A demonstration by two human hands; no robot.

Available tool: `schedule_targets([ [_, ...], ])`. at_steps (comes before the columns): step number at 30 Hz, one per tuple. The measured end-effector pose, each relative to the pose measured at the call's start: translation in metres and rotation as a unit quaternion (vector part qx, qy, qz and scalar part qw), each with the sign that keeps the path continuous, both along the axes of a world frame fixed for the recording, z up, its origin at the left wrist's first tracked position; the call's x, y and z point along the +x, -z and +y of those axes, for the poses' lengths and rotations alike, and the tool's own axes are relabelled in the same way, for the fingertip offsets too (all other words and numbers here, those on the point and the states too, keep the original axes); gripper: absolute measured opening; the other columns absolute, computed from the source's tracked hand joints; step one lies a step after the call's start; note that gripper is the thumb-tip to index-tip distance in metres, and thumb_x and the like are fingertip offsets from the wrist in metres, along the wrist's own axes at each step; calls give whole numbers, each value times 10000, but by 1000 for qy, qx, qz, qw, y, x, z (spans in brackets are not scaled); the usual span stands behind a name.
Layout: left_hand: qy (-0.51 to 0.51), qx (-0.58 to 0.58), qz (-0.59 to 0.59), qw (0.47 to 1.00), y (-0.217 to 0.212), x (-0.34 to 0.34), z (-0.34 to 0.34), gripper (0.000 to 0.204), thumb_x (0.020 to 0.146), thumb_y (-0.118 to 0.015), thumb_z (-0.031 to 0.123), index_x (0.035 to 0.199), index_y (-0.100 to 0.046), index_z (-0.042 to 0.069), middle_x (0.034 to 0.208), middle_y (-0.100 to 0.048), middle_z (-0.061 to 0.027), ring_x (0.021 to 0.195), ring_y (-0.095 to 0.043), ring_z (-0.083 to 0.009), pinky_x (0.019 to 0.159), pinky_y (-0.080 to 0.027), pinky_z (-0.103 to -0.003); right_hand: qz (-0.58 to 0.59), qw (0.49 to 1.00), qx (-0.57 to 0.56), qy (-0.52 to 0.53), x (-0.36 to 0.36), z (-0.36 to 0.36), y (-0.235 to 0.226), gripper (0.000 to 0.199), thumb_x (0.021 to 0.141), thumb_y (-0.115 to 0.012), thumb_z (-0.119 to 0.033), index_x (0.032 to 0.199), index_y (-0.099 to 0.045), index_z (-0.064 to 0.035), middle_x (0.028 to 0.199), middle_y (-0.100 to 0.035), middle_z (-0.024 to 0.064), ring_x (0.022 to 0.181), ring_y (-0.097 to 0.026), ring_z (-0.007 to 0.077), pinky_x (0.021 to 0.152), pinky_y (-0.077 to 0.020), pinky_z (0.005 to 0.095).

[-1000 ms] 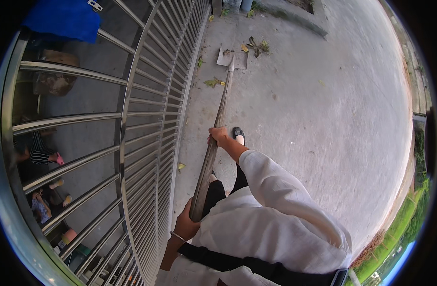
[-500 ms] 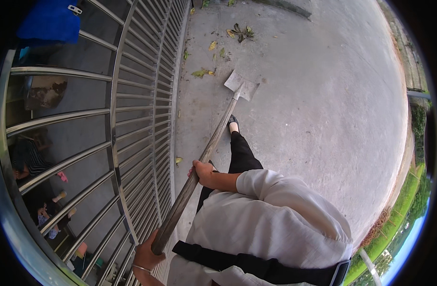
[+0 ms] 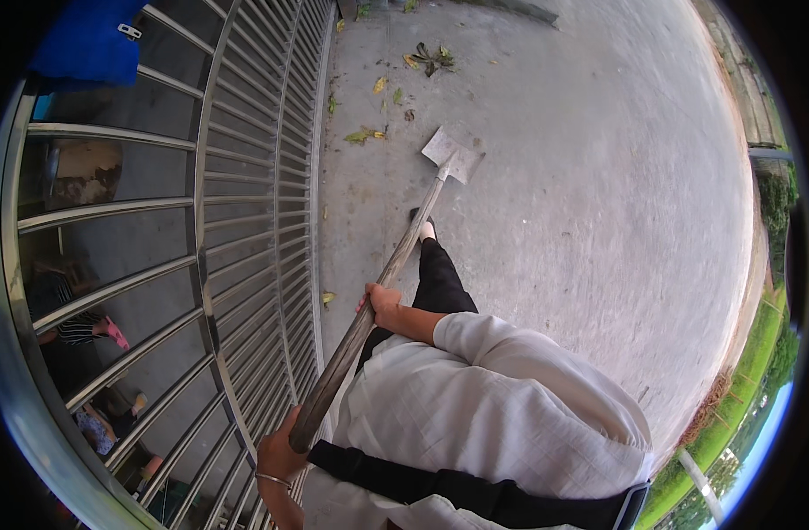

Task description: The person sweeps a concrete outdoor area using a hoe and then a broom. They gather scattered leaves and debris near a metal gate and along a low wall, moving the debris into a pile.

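Note:
Both of my hands hold a shovel with a long, weathered wooden handle (image 3: 347,353) and a flat, squarish grey metal blade (image 3: 455,156). My right hand (image 3: 383,306) is wrapped round the middle of the handle. Near the handle's end, my left hand (image 3: 283,452) is closed on it, with a bracelet at the wrist. The blade is out ahead, over the concrete floor (image 3: 581,177); whether it touches cannot be made out. My foot in a dark shoe (image 3: 422,223) stands beside the handle, a little short of the blade.
A metal bar railing (image 3: 201,221) runs along my left, close to my left hand. Behind it are people, partly hidden, and a blue cloth item (image 3: 82,40). A dark withered leaf clump (image 3: 433,59) and yellow-green leaves (image 3: 364,135) lie ahead. Grass (image 3: 742,406) lies beyond the right edge.
My left hand and the handle's end have shifted right and slightly up. My right hand has moved slightly up and right. The blade sits slightly further right; both grips stay closed.

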State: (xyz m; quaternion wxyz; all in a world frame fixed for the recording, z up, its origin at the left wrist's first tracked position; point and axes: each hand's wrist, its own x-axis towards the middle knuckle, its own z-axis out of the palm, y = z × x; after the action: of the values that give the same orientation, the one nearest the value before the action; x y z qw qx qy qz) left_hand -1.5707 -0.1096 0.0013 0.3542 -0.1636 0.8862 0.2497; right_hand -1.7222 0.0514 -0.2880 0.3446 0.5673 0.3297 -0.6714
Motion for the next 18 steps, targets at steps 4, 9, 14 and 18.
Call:
schedule_targets([
  [4, 16, -63, -95, 993, 41, 3, 17, 688, 641, -669, 213, 1271, -400, 281, 646, -581, -174, 619, -579, -380, 536, -435, -442, 23, 999, -14, -26, -27, 27, 19, 71, 719, -484, -13, 678, -458, 39, 558, -454, 137, 453, -493, 261, 422, -474, 406],
  [9, -5, -22, -41, 999, 33, -1, 24, 642, 669, -646, 224, 1264, -410, 272, 690, -585, -173, 643, -578, -373, 551, -435, -439, 54, 999, 7, -4, -28, 33, 14, 87, 703, -492, 0, 640, -455, 46, 533, -453, 144, 425, -493, 271, 398, -471, 404],
  [14, -16, 6, -17, 1000, -2, -2, 8, 573, 680, -650, 166, 1225, -471, 188, 949, -608, -157, 838, -590, -336, 685, -470, -369, 1, 1000, 20, 6, -2, 1, 12, 87, 731, -505, 2, 671, -457, 43, 573, -465, 135, 453, -498, 255, 408, -478, 419],
  [18, -35, 81, 14, 996, 43, 2, 6, 600, 692, -652, 152, 1252, -441, 195, 1002, -594, -160, 874, -583, -333, 703, -467, -362, 33, 999, 26, -9, -27, 20, 29, 130, 753, -538, -23, 711, -467, 78, 579, -467, 145, 451, -509, 271, 385, -476, 418],
])
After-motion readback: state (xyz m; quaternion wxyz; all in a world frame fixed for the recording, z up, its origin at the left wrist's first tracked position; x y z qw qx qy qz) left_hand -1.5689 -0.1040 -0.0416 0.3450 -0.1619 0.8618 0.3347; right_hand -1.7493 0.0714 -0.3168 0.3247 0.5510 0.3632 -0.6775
